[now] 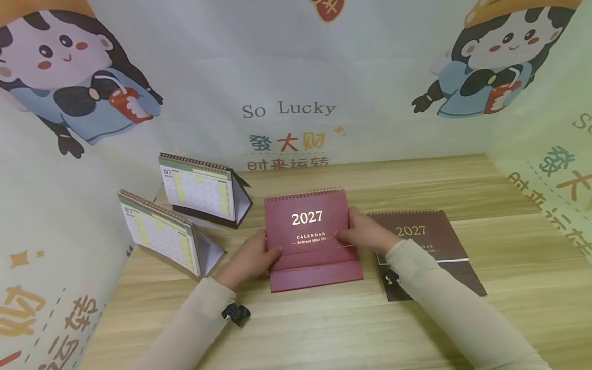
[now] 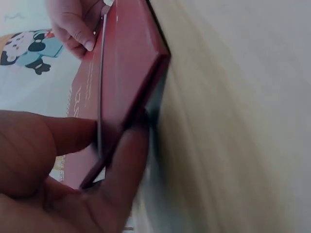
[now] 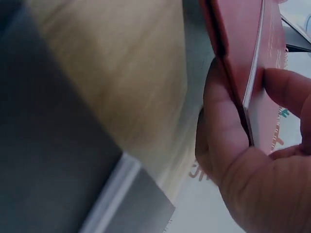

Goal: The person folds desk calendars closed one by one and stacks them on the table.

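A red 2027 desk calendar [image 1: 307, 267] with a spiral binding along its top edge is held between both hands over the middle of the table. On its left edge the left hand [image 1: 252, 257] pinches it, thumb across the front cover and fingers behind, as the left wrist view also shows with the hand [image 2: 73, 165] close up. The right hand [image 1: 370, 231] grips the opposite edge the same way; in the right wrist view its fingers [image 3: 226, 131] lie behind the cover. Beneath the right forearm lies a dark brown 2027 calendar [image 1: 448, 236], partly hidden by the sleeve.
Two desk calendars stand propped up at the left, both showing a month page marked 07: a rear one [image 1: 199, 187] and a nearer one [image 1: 159, 234]. Printed cloth walls [image 1: 379, 133] enclose the wooden table [image 1: 300, 329] at the back and sides.
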Motion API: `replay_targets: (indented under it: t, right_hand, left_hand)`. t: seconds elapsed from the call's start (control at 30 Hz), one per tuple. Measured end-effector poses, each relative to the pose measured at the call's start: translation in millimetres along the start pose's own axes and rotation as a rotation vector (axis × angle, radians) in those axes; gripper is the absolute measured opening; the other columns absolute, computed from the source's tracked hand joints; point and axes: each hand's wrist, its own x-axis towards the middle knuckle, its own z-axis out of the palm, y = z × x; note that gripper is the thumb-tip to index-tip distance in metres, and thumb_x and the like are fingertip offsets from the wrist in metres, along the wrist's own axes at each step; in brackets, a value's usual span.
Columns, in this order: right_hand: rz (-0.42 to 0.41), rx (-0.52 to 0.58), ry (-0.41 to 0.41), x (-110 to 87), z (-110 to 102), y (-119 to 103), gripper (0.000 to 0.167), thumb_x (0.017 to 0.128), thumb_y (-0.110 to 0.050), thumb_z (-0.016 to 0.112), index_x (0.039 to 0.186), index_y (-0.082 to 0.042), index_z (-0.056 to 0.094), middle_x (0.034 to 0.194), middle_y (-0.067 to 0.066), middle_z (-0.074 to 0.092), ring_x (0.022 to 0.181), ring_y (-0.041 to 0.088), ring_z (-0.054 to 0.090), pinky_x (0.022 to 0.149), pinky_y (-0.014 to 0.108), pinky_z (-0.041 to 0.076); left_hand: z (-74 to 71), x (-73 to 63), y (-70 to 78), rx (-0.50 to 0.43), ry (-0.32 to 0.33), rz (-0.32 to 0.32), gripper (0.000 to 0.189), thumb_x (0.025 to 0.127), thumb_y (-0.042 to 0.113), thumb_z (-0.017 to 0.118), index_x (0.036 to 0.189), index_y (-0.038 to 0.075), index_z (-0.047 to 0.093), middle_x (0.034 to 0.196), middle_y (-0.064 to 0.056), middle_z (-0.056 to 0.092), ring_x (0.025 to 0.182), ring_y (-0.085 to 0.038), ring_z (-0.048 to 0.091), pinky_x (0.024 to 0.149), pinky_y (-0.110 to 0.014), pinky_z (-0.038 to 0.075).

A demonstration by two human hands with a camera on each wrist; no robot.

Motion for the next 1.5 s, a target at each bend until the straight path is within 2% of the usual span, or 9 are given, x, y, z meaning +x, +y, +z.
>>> replay_targets:
  t: [0.17, 0.33, 0.5, 0.57, 0.67, 0.8, 1.0, 1.23, 1.5]
  right_hand:
    - [0.033, -0.118, 0.029, -1.4, 1.4, -3.8, 0.044, 0.092, -0.012, 0.067, 0.121, 0.010, 0.044, 0.105, 0.021, 0.060, 0.101, 0.031, 0.060, 0.094, 0.048, 0.049]
    - [0.083, -0.265, 0.010, -2.6, 5.2, -4.8, 0.038, 0.089, -0.021, 0.072, 0.110, 0.005, 0.054, 0.090, 0.012, 0.062, 0.084, 0.025, 0.060, 0.082, 0.043, 0.052]
    - [0.108, -0.368, -0.003, -3.1, 8.3, -5.4, 0.033, 0.087, -0.027, 0.076, 0.098, 0.000, 0.060, 0.083, 0.009, 0.063, 0.075, 0.023, 0.059, 0.072, 0.040, 0.051]
    - [0.102, -0.410, 0.018, -4.1, 8.1, -5.8, 0.038, 0.087, -0.030, 0.075, 0.101, 0.002, 0.060, 0.091, 0.013, 0.062, 0.081, 0.026, 0.059, 0.075, 0.042, 0.051]
    - [0.061, -0.461, 0.065, -5.4, 7.4, -7.0, 0.058, 0.090, -0.034, 0.071, 0.125, 0.008, 0.055, 0.115, 0.023, 0.056, 0.103, 0.035, 0.057, 0.089, 0.048, 0.050]
    - [-0.048, -0.528, 0.105, -2.8, 8.5, -10.8, 0.075, 0.095, -0.041, 0.066, 0.146, 0.007, 0.039, 0.143, 0.029, 0.039, 0.131, 0.042, 0.040, 0.107, 0.053, 0.038]
    - [-0.140, -0.790, 0.000, 10.0, 20.3, -15.0, 0.085, 0.098, -0.055, 0.053, 0.152, 0.005, 0.028, 0.158, 0.030, 0.016, 0.147, 0.045, 0.010, 0.115, 0.057, 0.021]
    - [0.025, -0.891, -0.236, 16.3, 33.1, -13.3, 0.097, 0.097, -0.069, 0.036, 0.158, -0.003, 0.001, 0.162, 0.022, -0.008, 0.149, 0.037, -0.010, 0.117, 0.055, 0.015]
    - [0.039, -0.897, -0.257, 13.6, 34.0, -16.2, 0.097, 0.097, -0.068, 0.038, 0.158, -0.003, 0.001, 0.162, 0.023, -0.010, 0.148, 0.038, -0.010, 0.117, 0.057, 0.014]
  left_hand:
    - [2.2, -1.8, 2.5, 0.108, 0.042, -0.028, 0.042, 0.095, 0.019, 0.067, 0.124, -0.009, 0.054, 0.106, -0.020, 0.066, 0.097, -0.029, 0.063, 0.088, -0.048, 0.051]
    - [2.5, -1.5, 3.7, 0.173, 0.021, -0.039, 0.021, 0.091, 0.018, 0.069, 0.098, -0.001, 0.064, 0.082, -0.009, 0.062, 0.074, -0.023, 0.058, 0.068, -0.040, 0.051]
    - [3.7, -0.9, 2.1, 0.251, 0.023, -0.039, 0.024, 0.088, 0.024, 0.074, 0.091, 0.002, 0.066, 0.080, -0.007, 0.060, 0.073, -0.022, 0.055, 0.067, -0.040, 0.049]
    - [4.3, -0.6, 2.5, 0.279, 0.048, -0.040, 0.033, 0.087, 0.027, 0.074, 0.098, -0.003, 0.065, 0.087, -0.011, 0.059, 0.077, -0.025, 0.056, 0.071, -0.044, 0.050]
    - [5.2, 1.5, 7.0, 0.288, 0.114, -0.006, 0.053, 0.088, 0.031, 0.074, 0.121, -0.008, 0.059, 0.100, -0.018, 0.056, 0.088, -0.030, 0.055, 0.079, -0.047, 0.049]
    - [6.4, 8.2, 16.1, 0.289, 0.159, 0.115, 0.071, 0.091, 0.034, 0.072, 0.144, -0.004, 0.044, 0.125, -0.026, 0.049, 0.114, -0.038, 0.050, 0.098, -0.050, 0.044]
    - [10.2, 25.8, 23.3, 0.517, -0.024, 0.237, 0.079, 0.097, 0.047, 0.060, 0.151, -0.004, 0.034, 0.155, -0.033, 0.020, 0.144, -0.049, 0.016, 0.117, -0.054, 0.018]
    - [12.5, 33.5, 16.5, 0.718, -0.302, 0.221, 0.082, 0.101, 0.054, 0.047, 0.154, -0.003, 0.025, 0.160, -0.028, 0.011, 0.147, -0.044, 0.008, 0.118, -0.049, 0.016]
    - [12.9, 30.4, 20.3, 0.760, -0.366, 0.202, 0.080, 0.103, 0.051, 0.043, 0.155, -0.004, 0.019, 0.161, -0.029, 0.005, 0.147, -0.045, 0.002, 0.119, -0.049, 0.012]
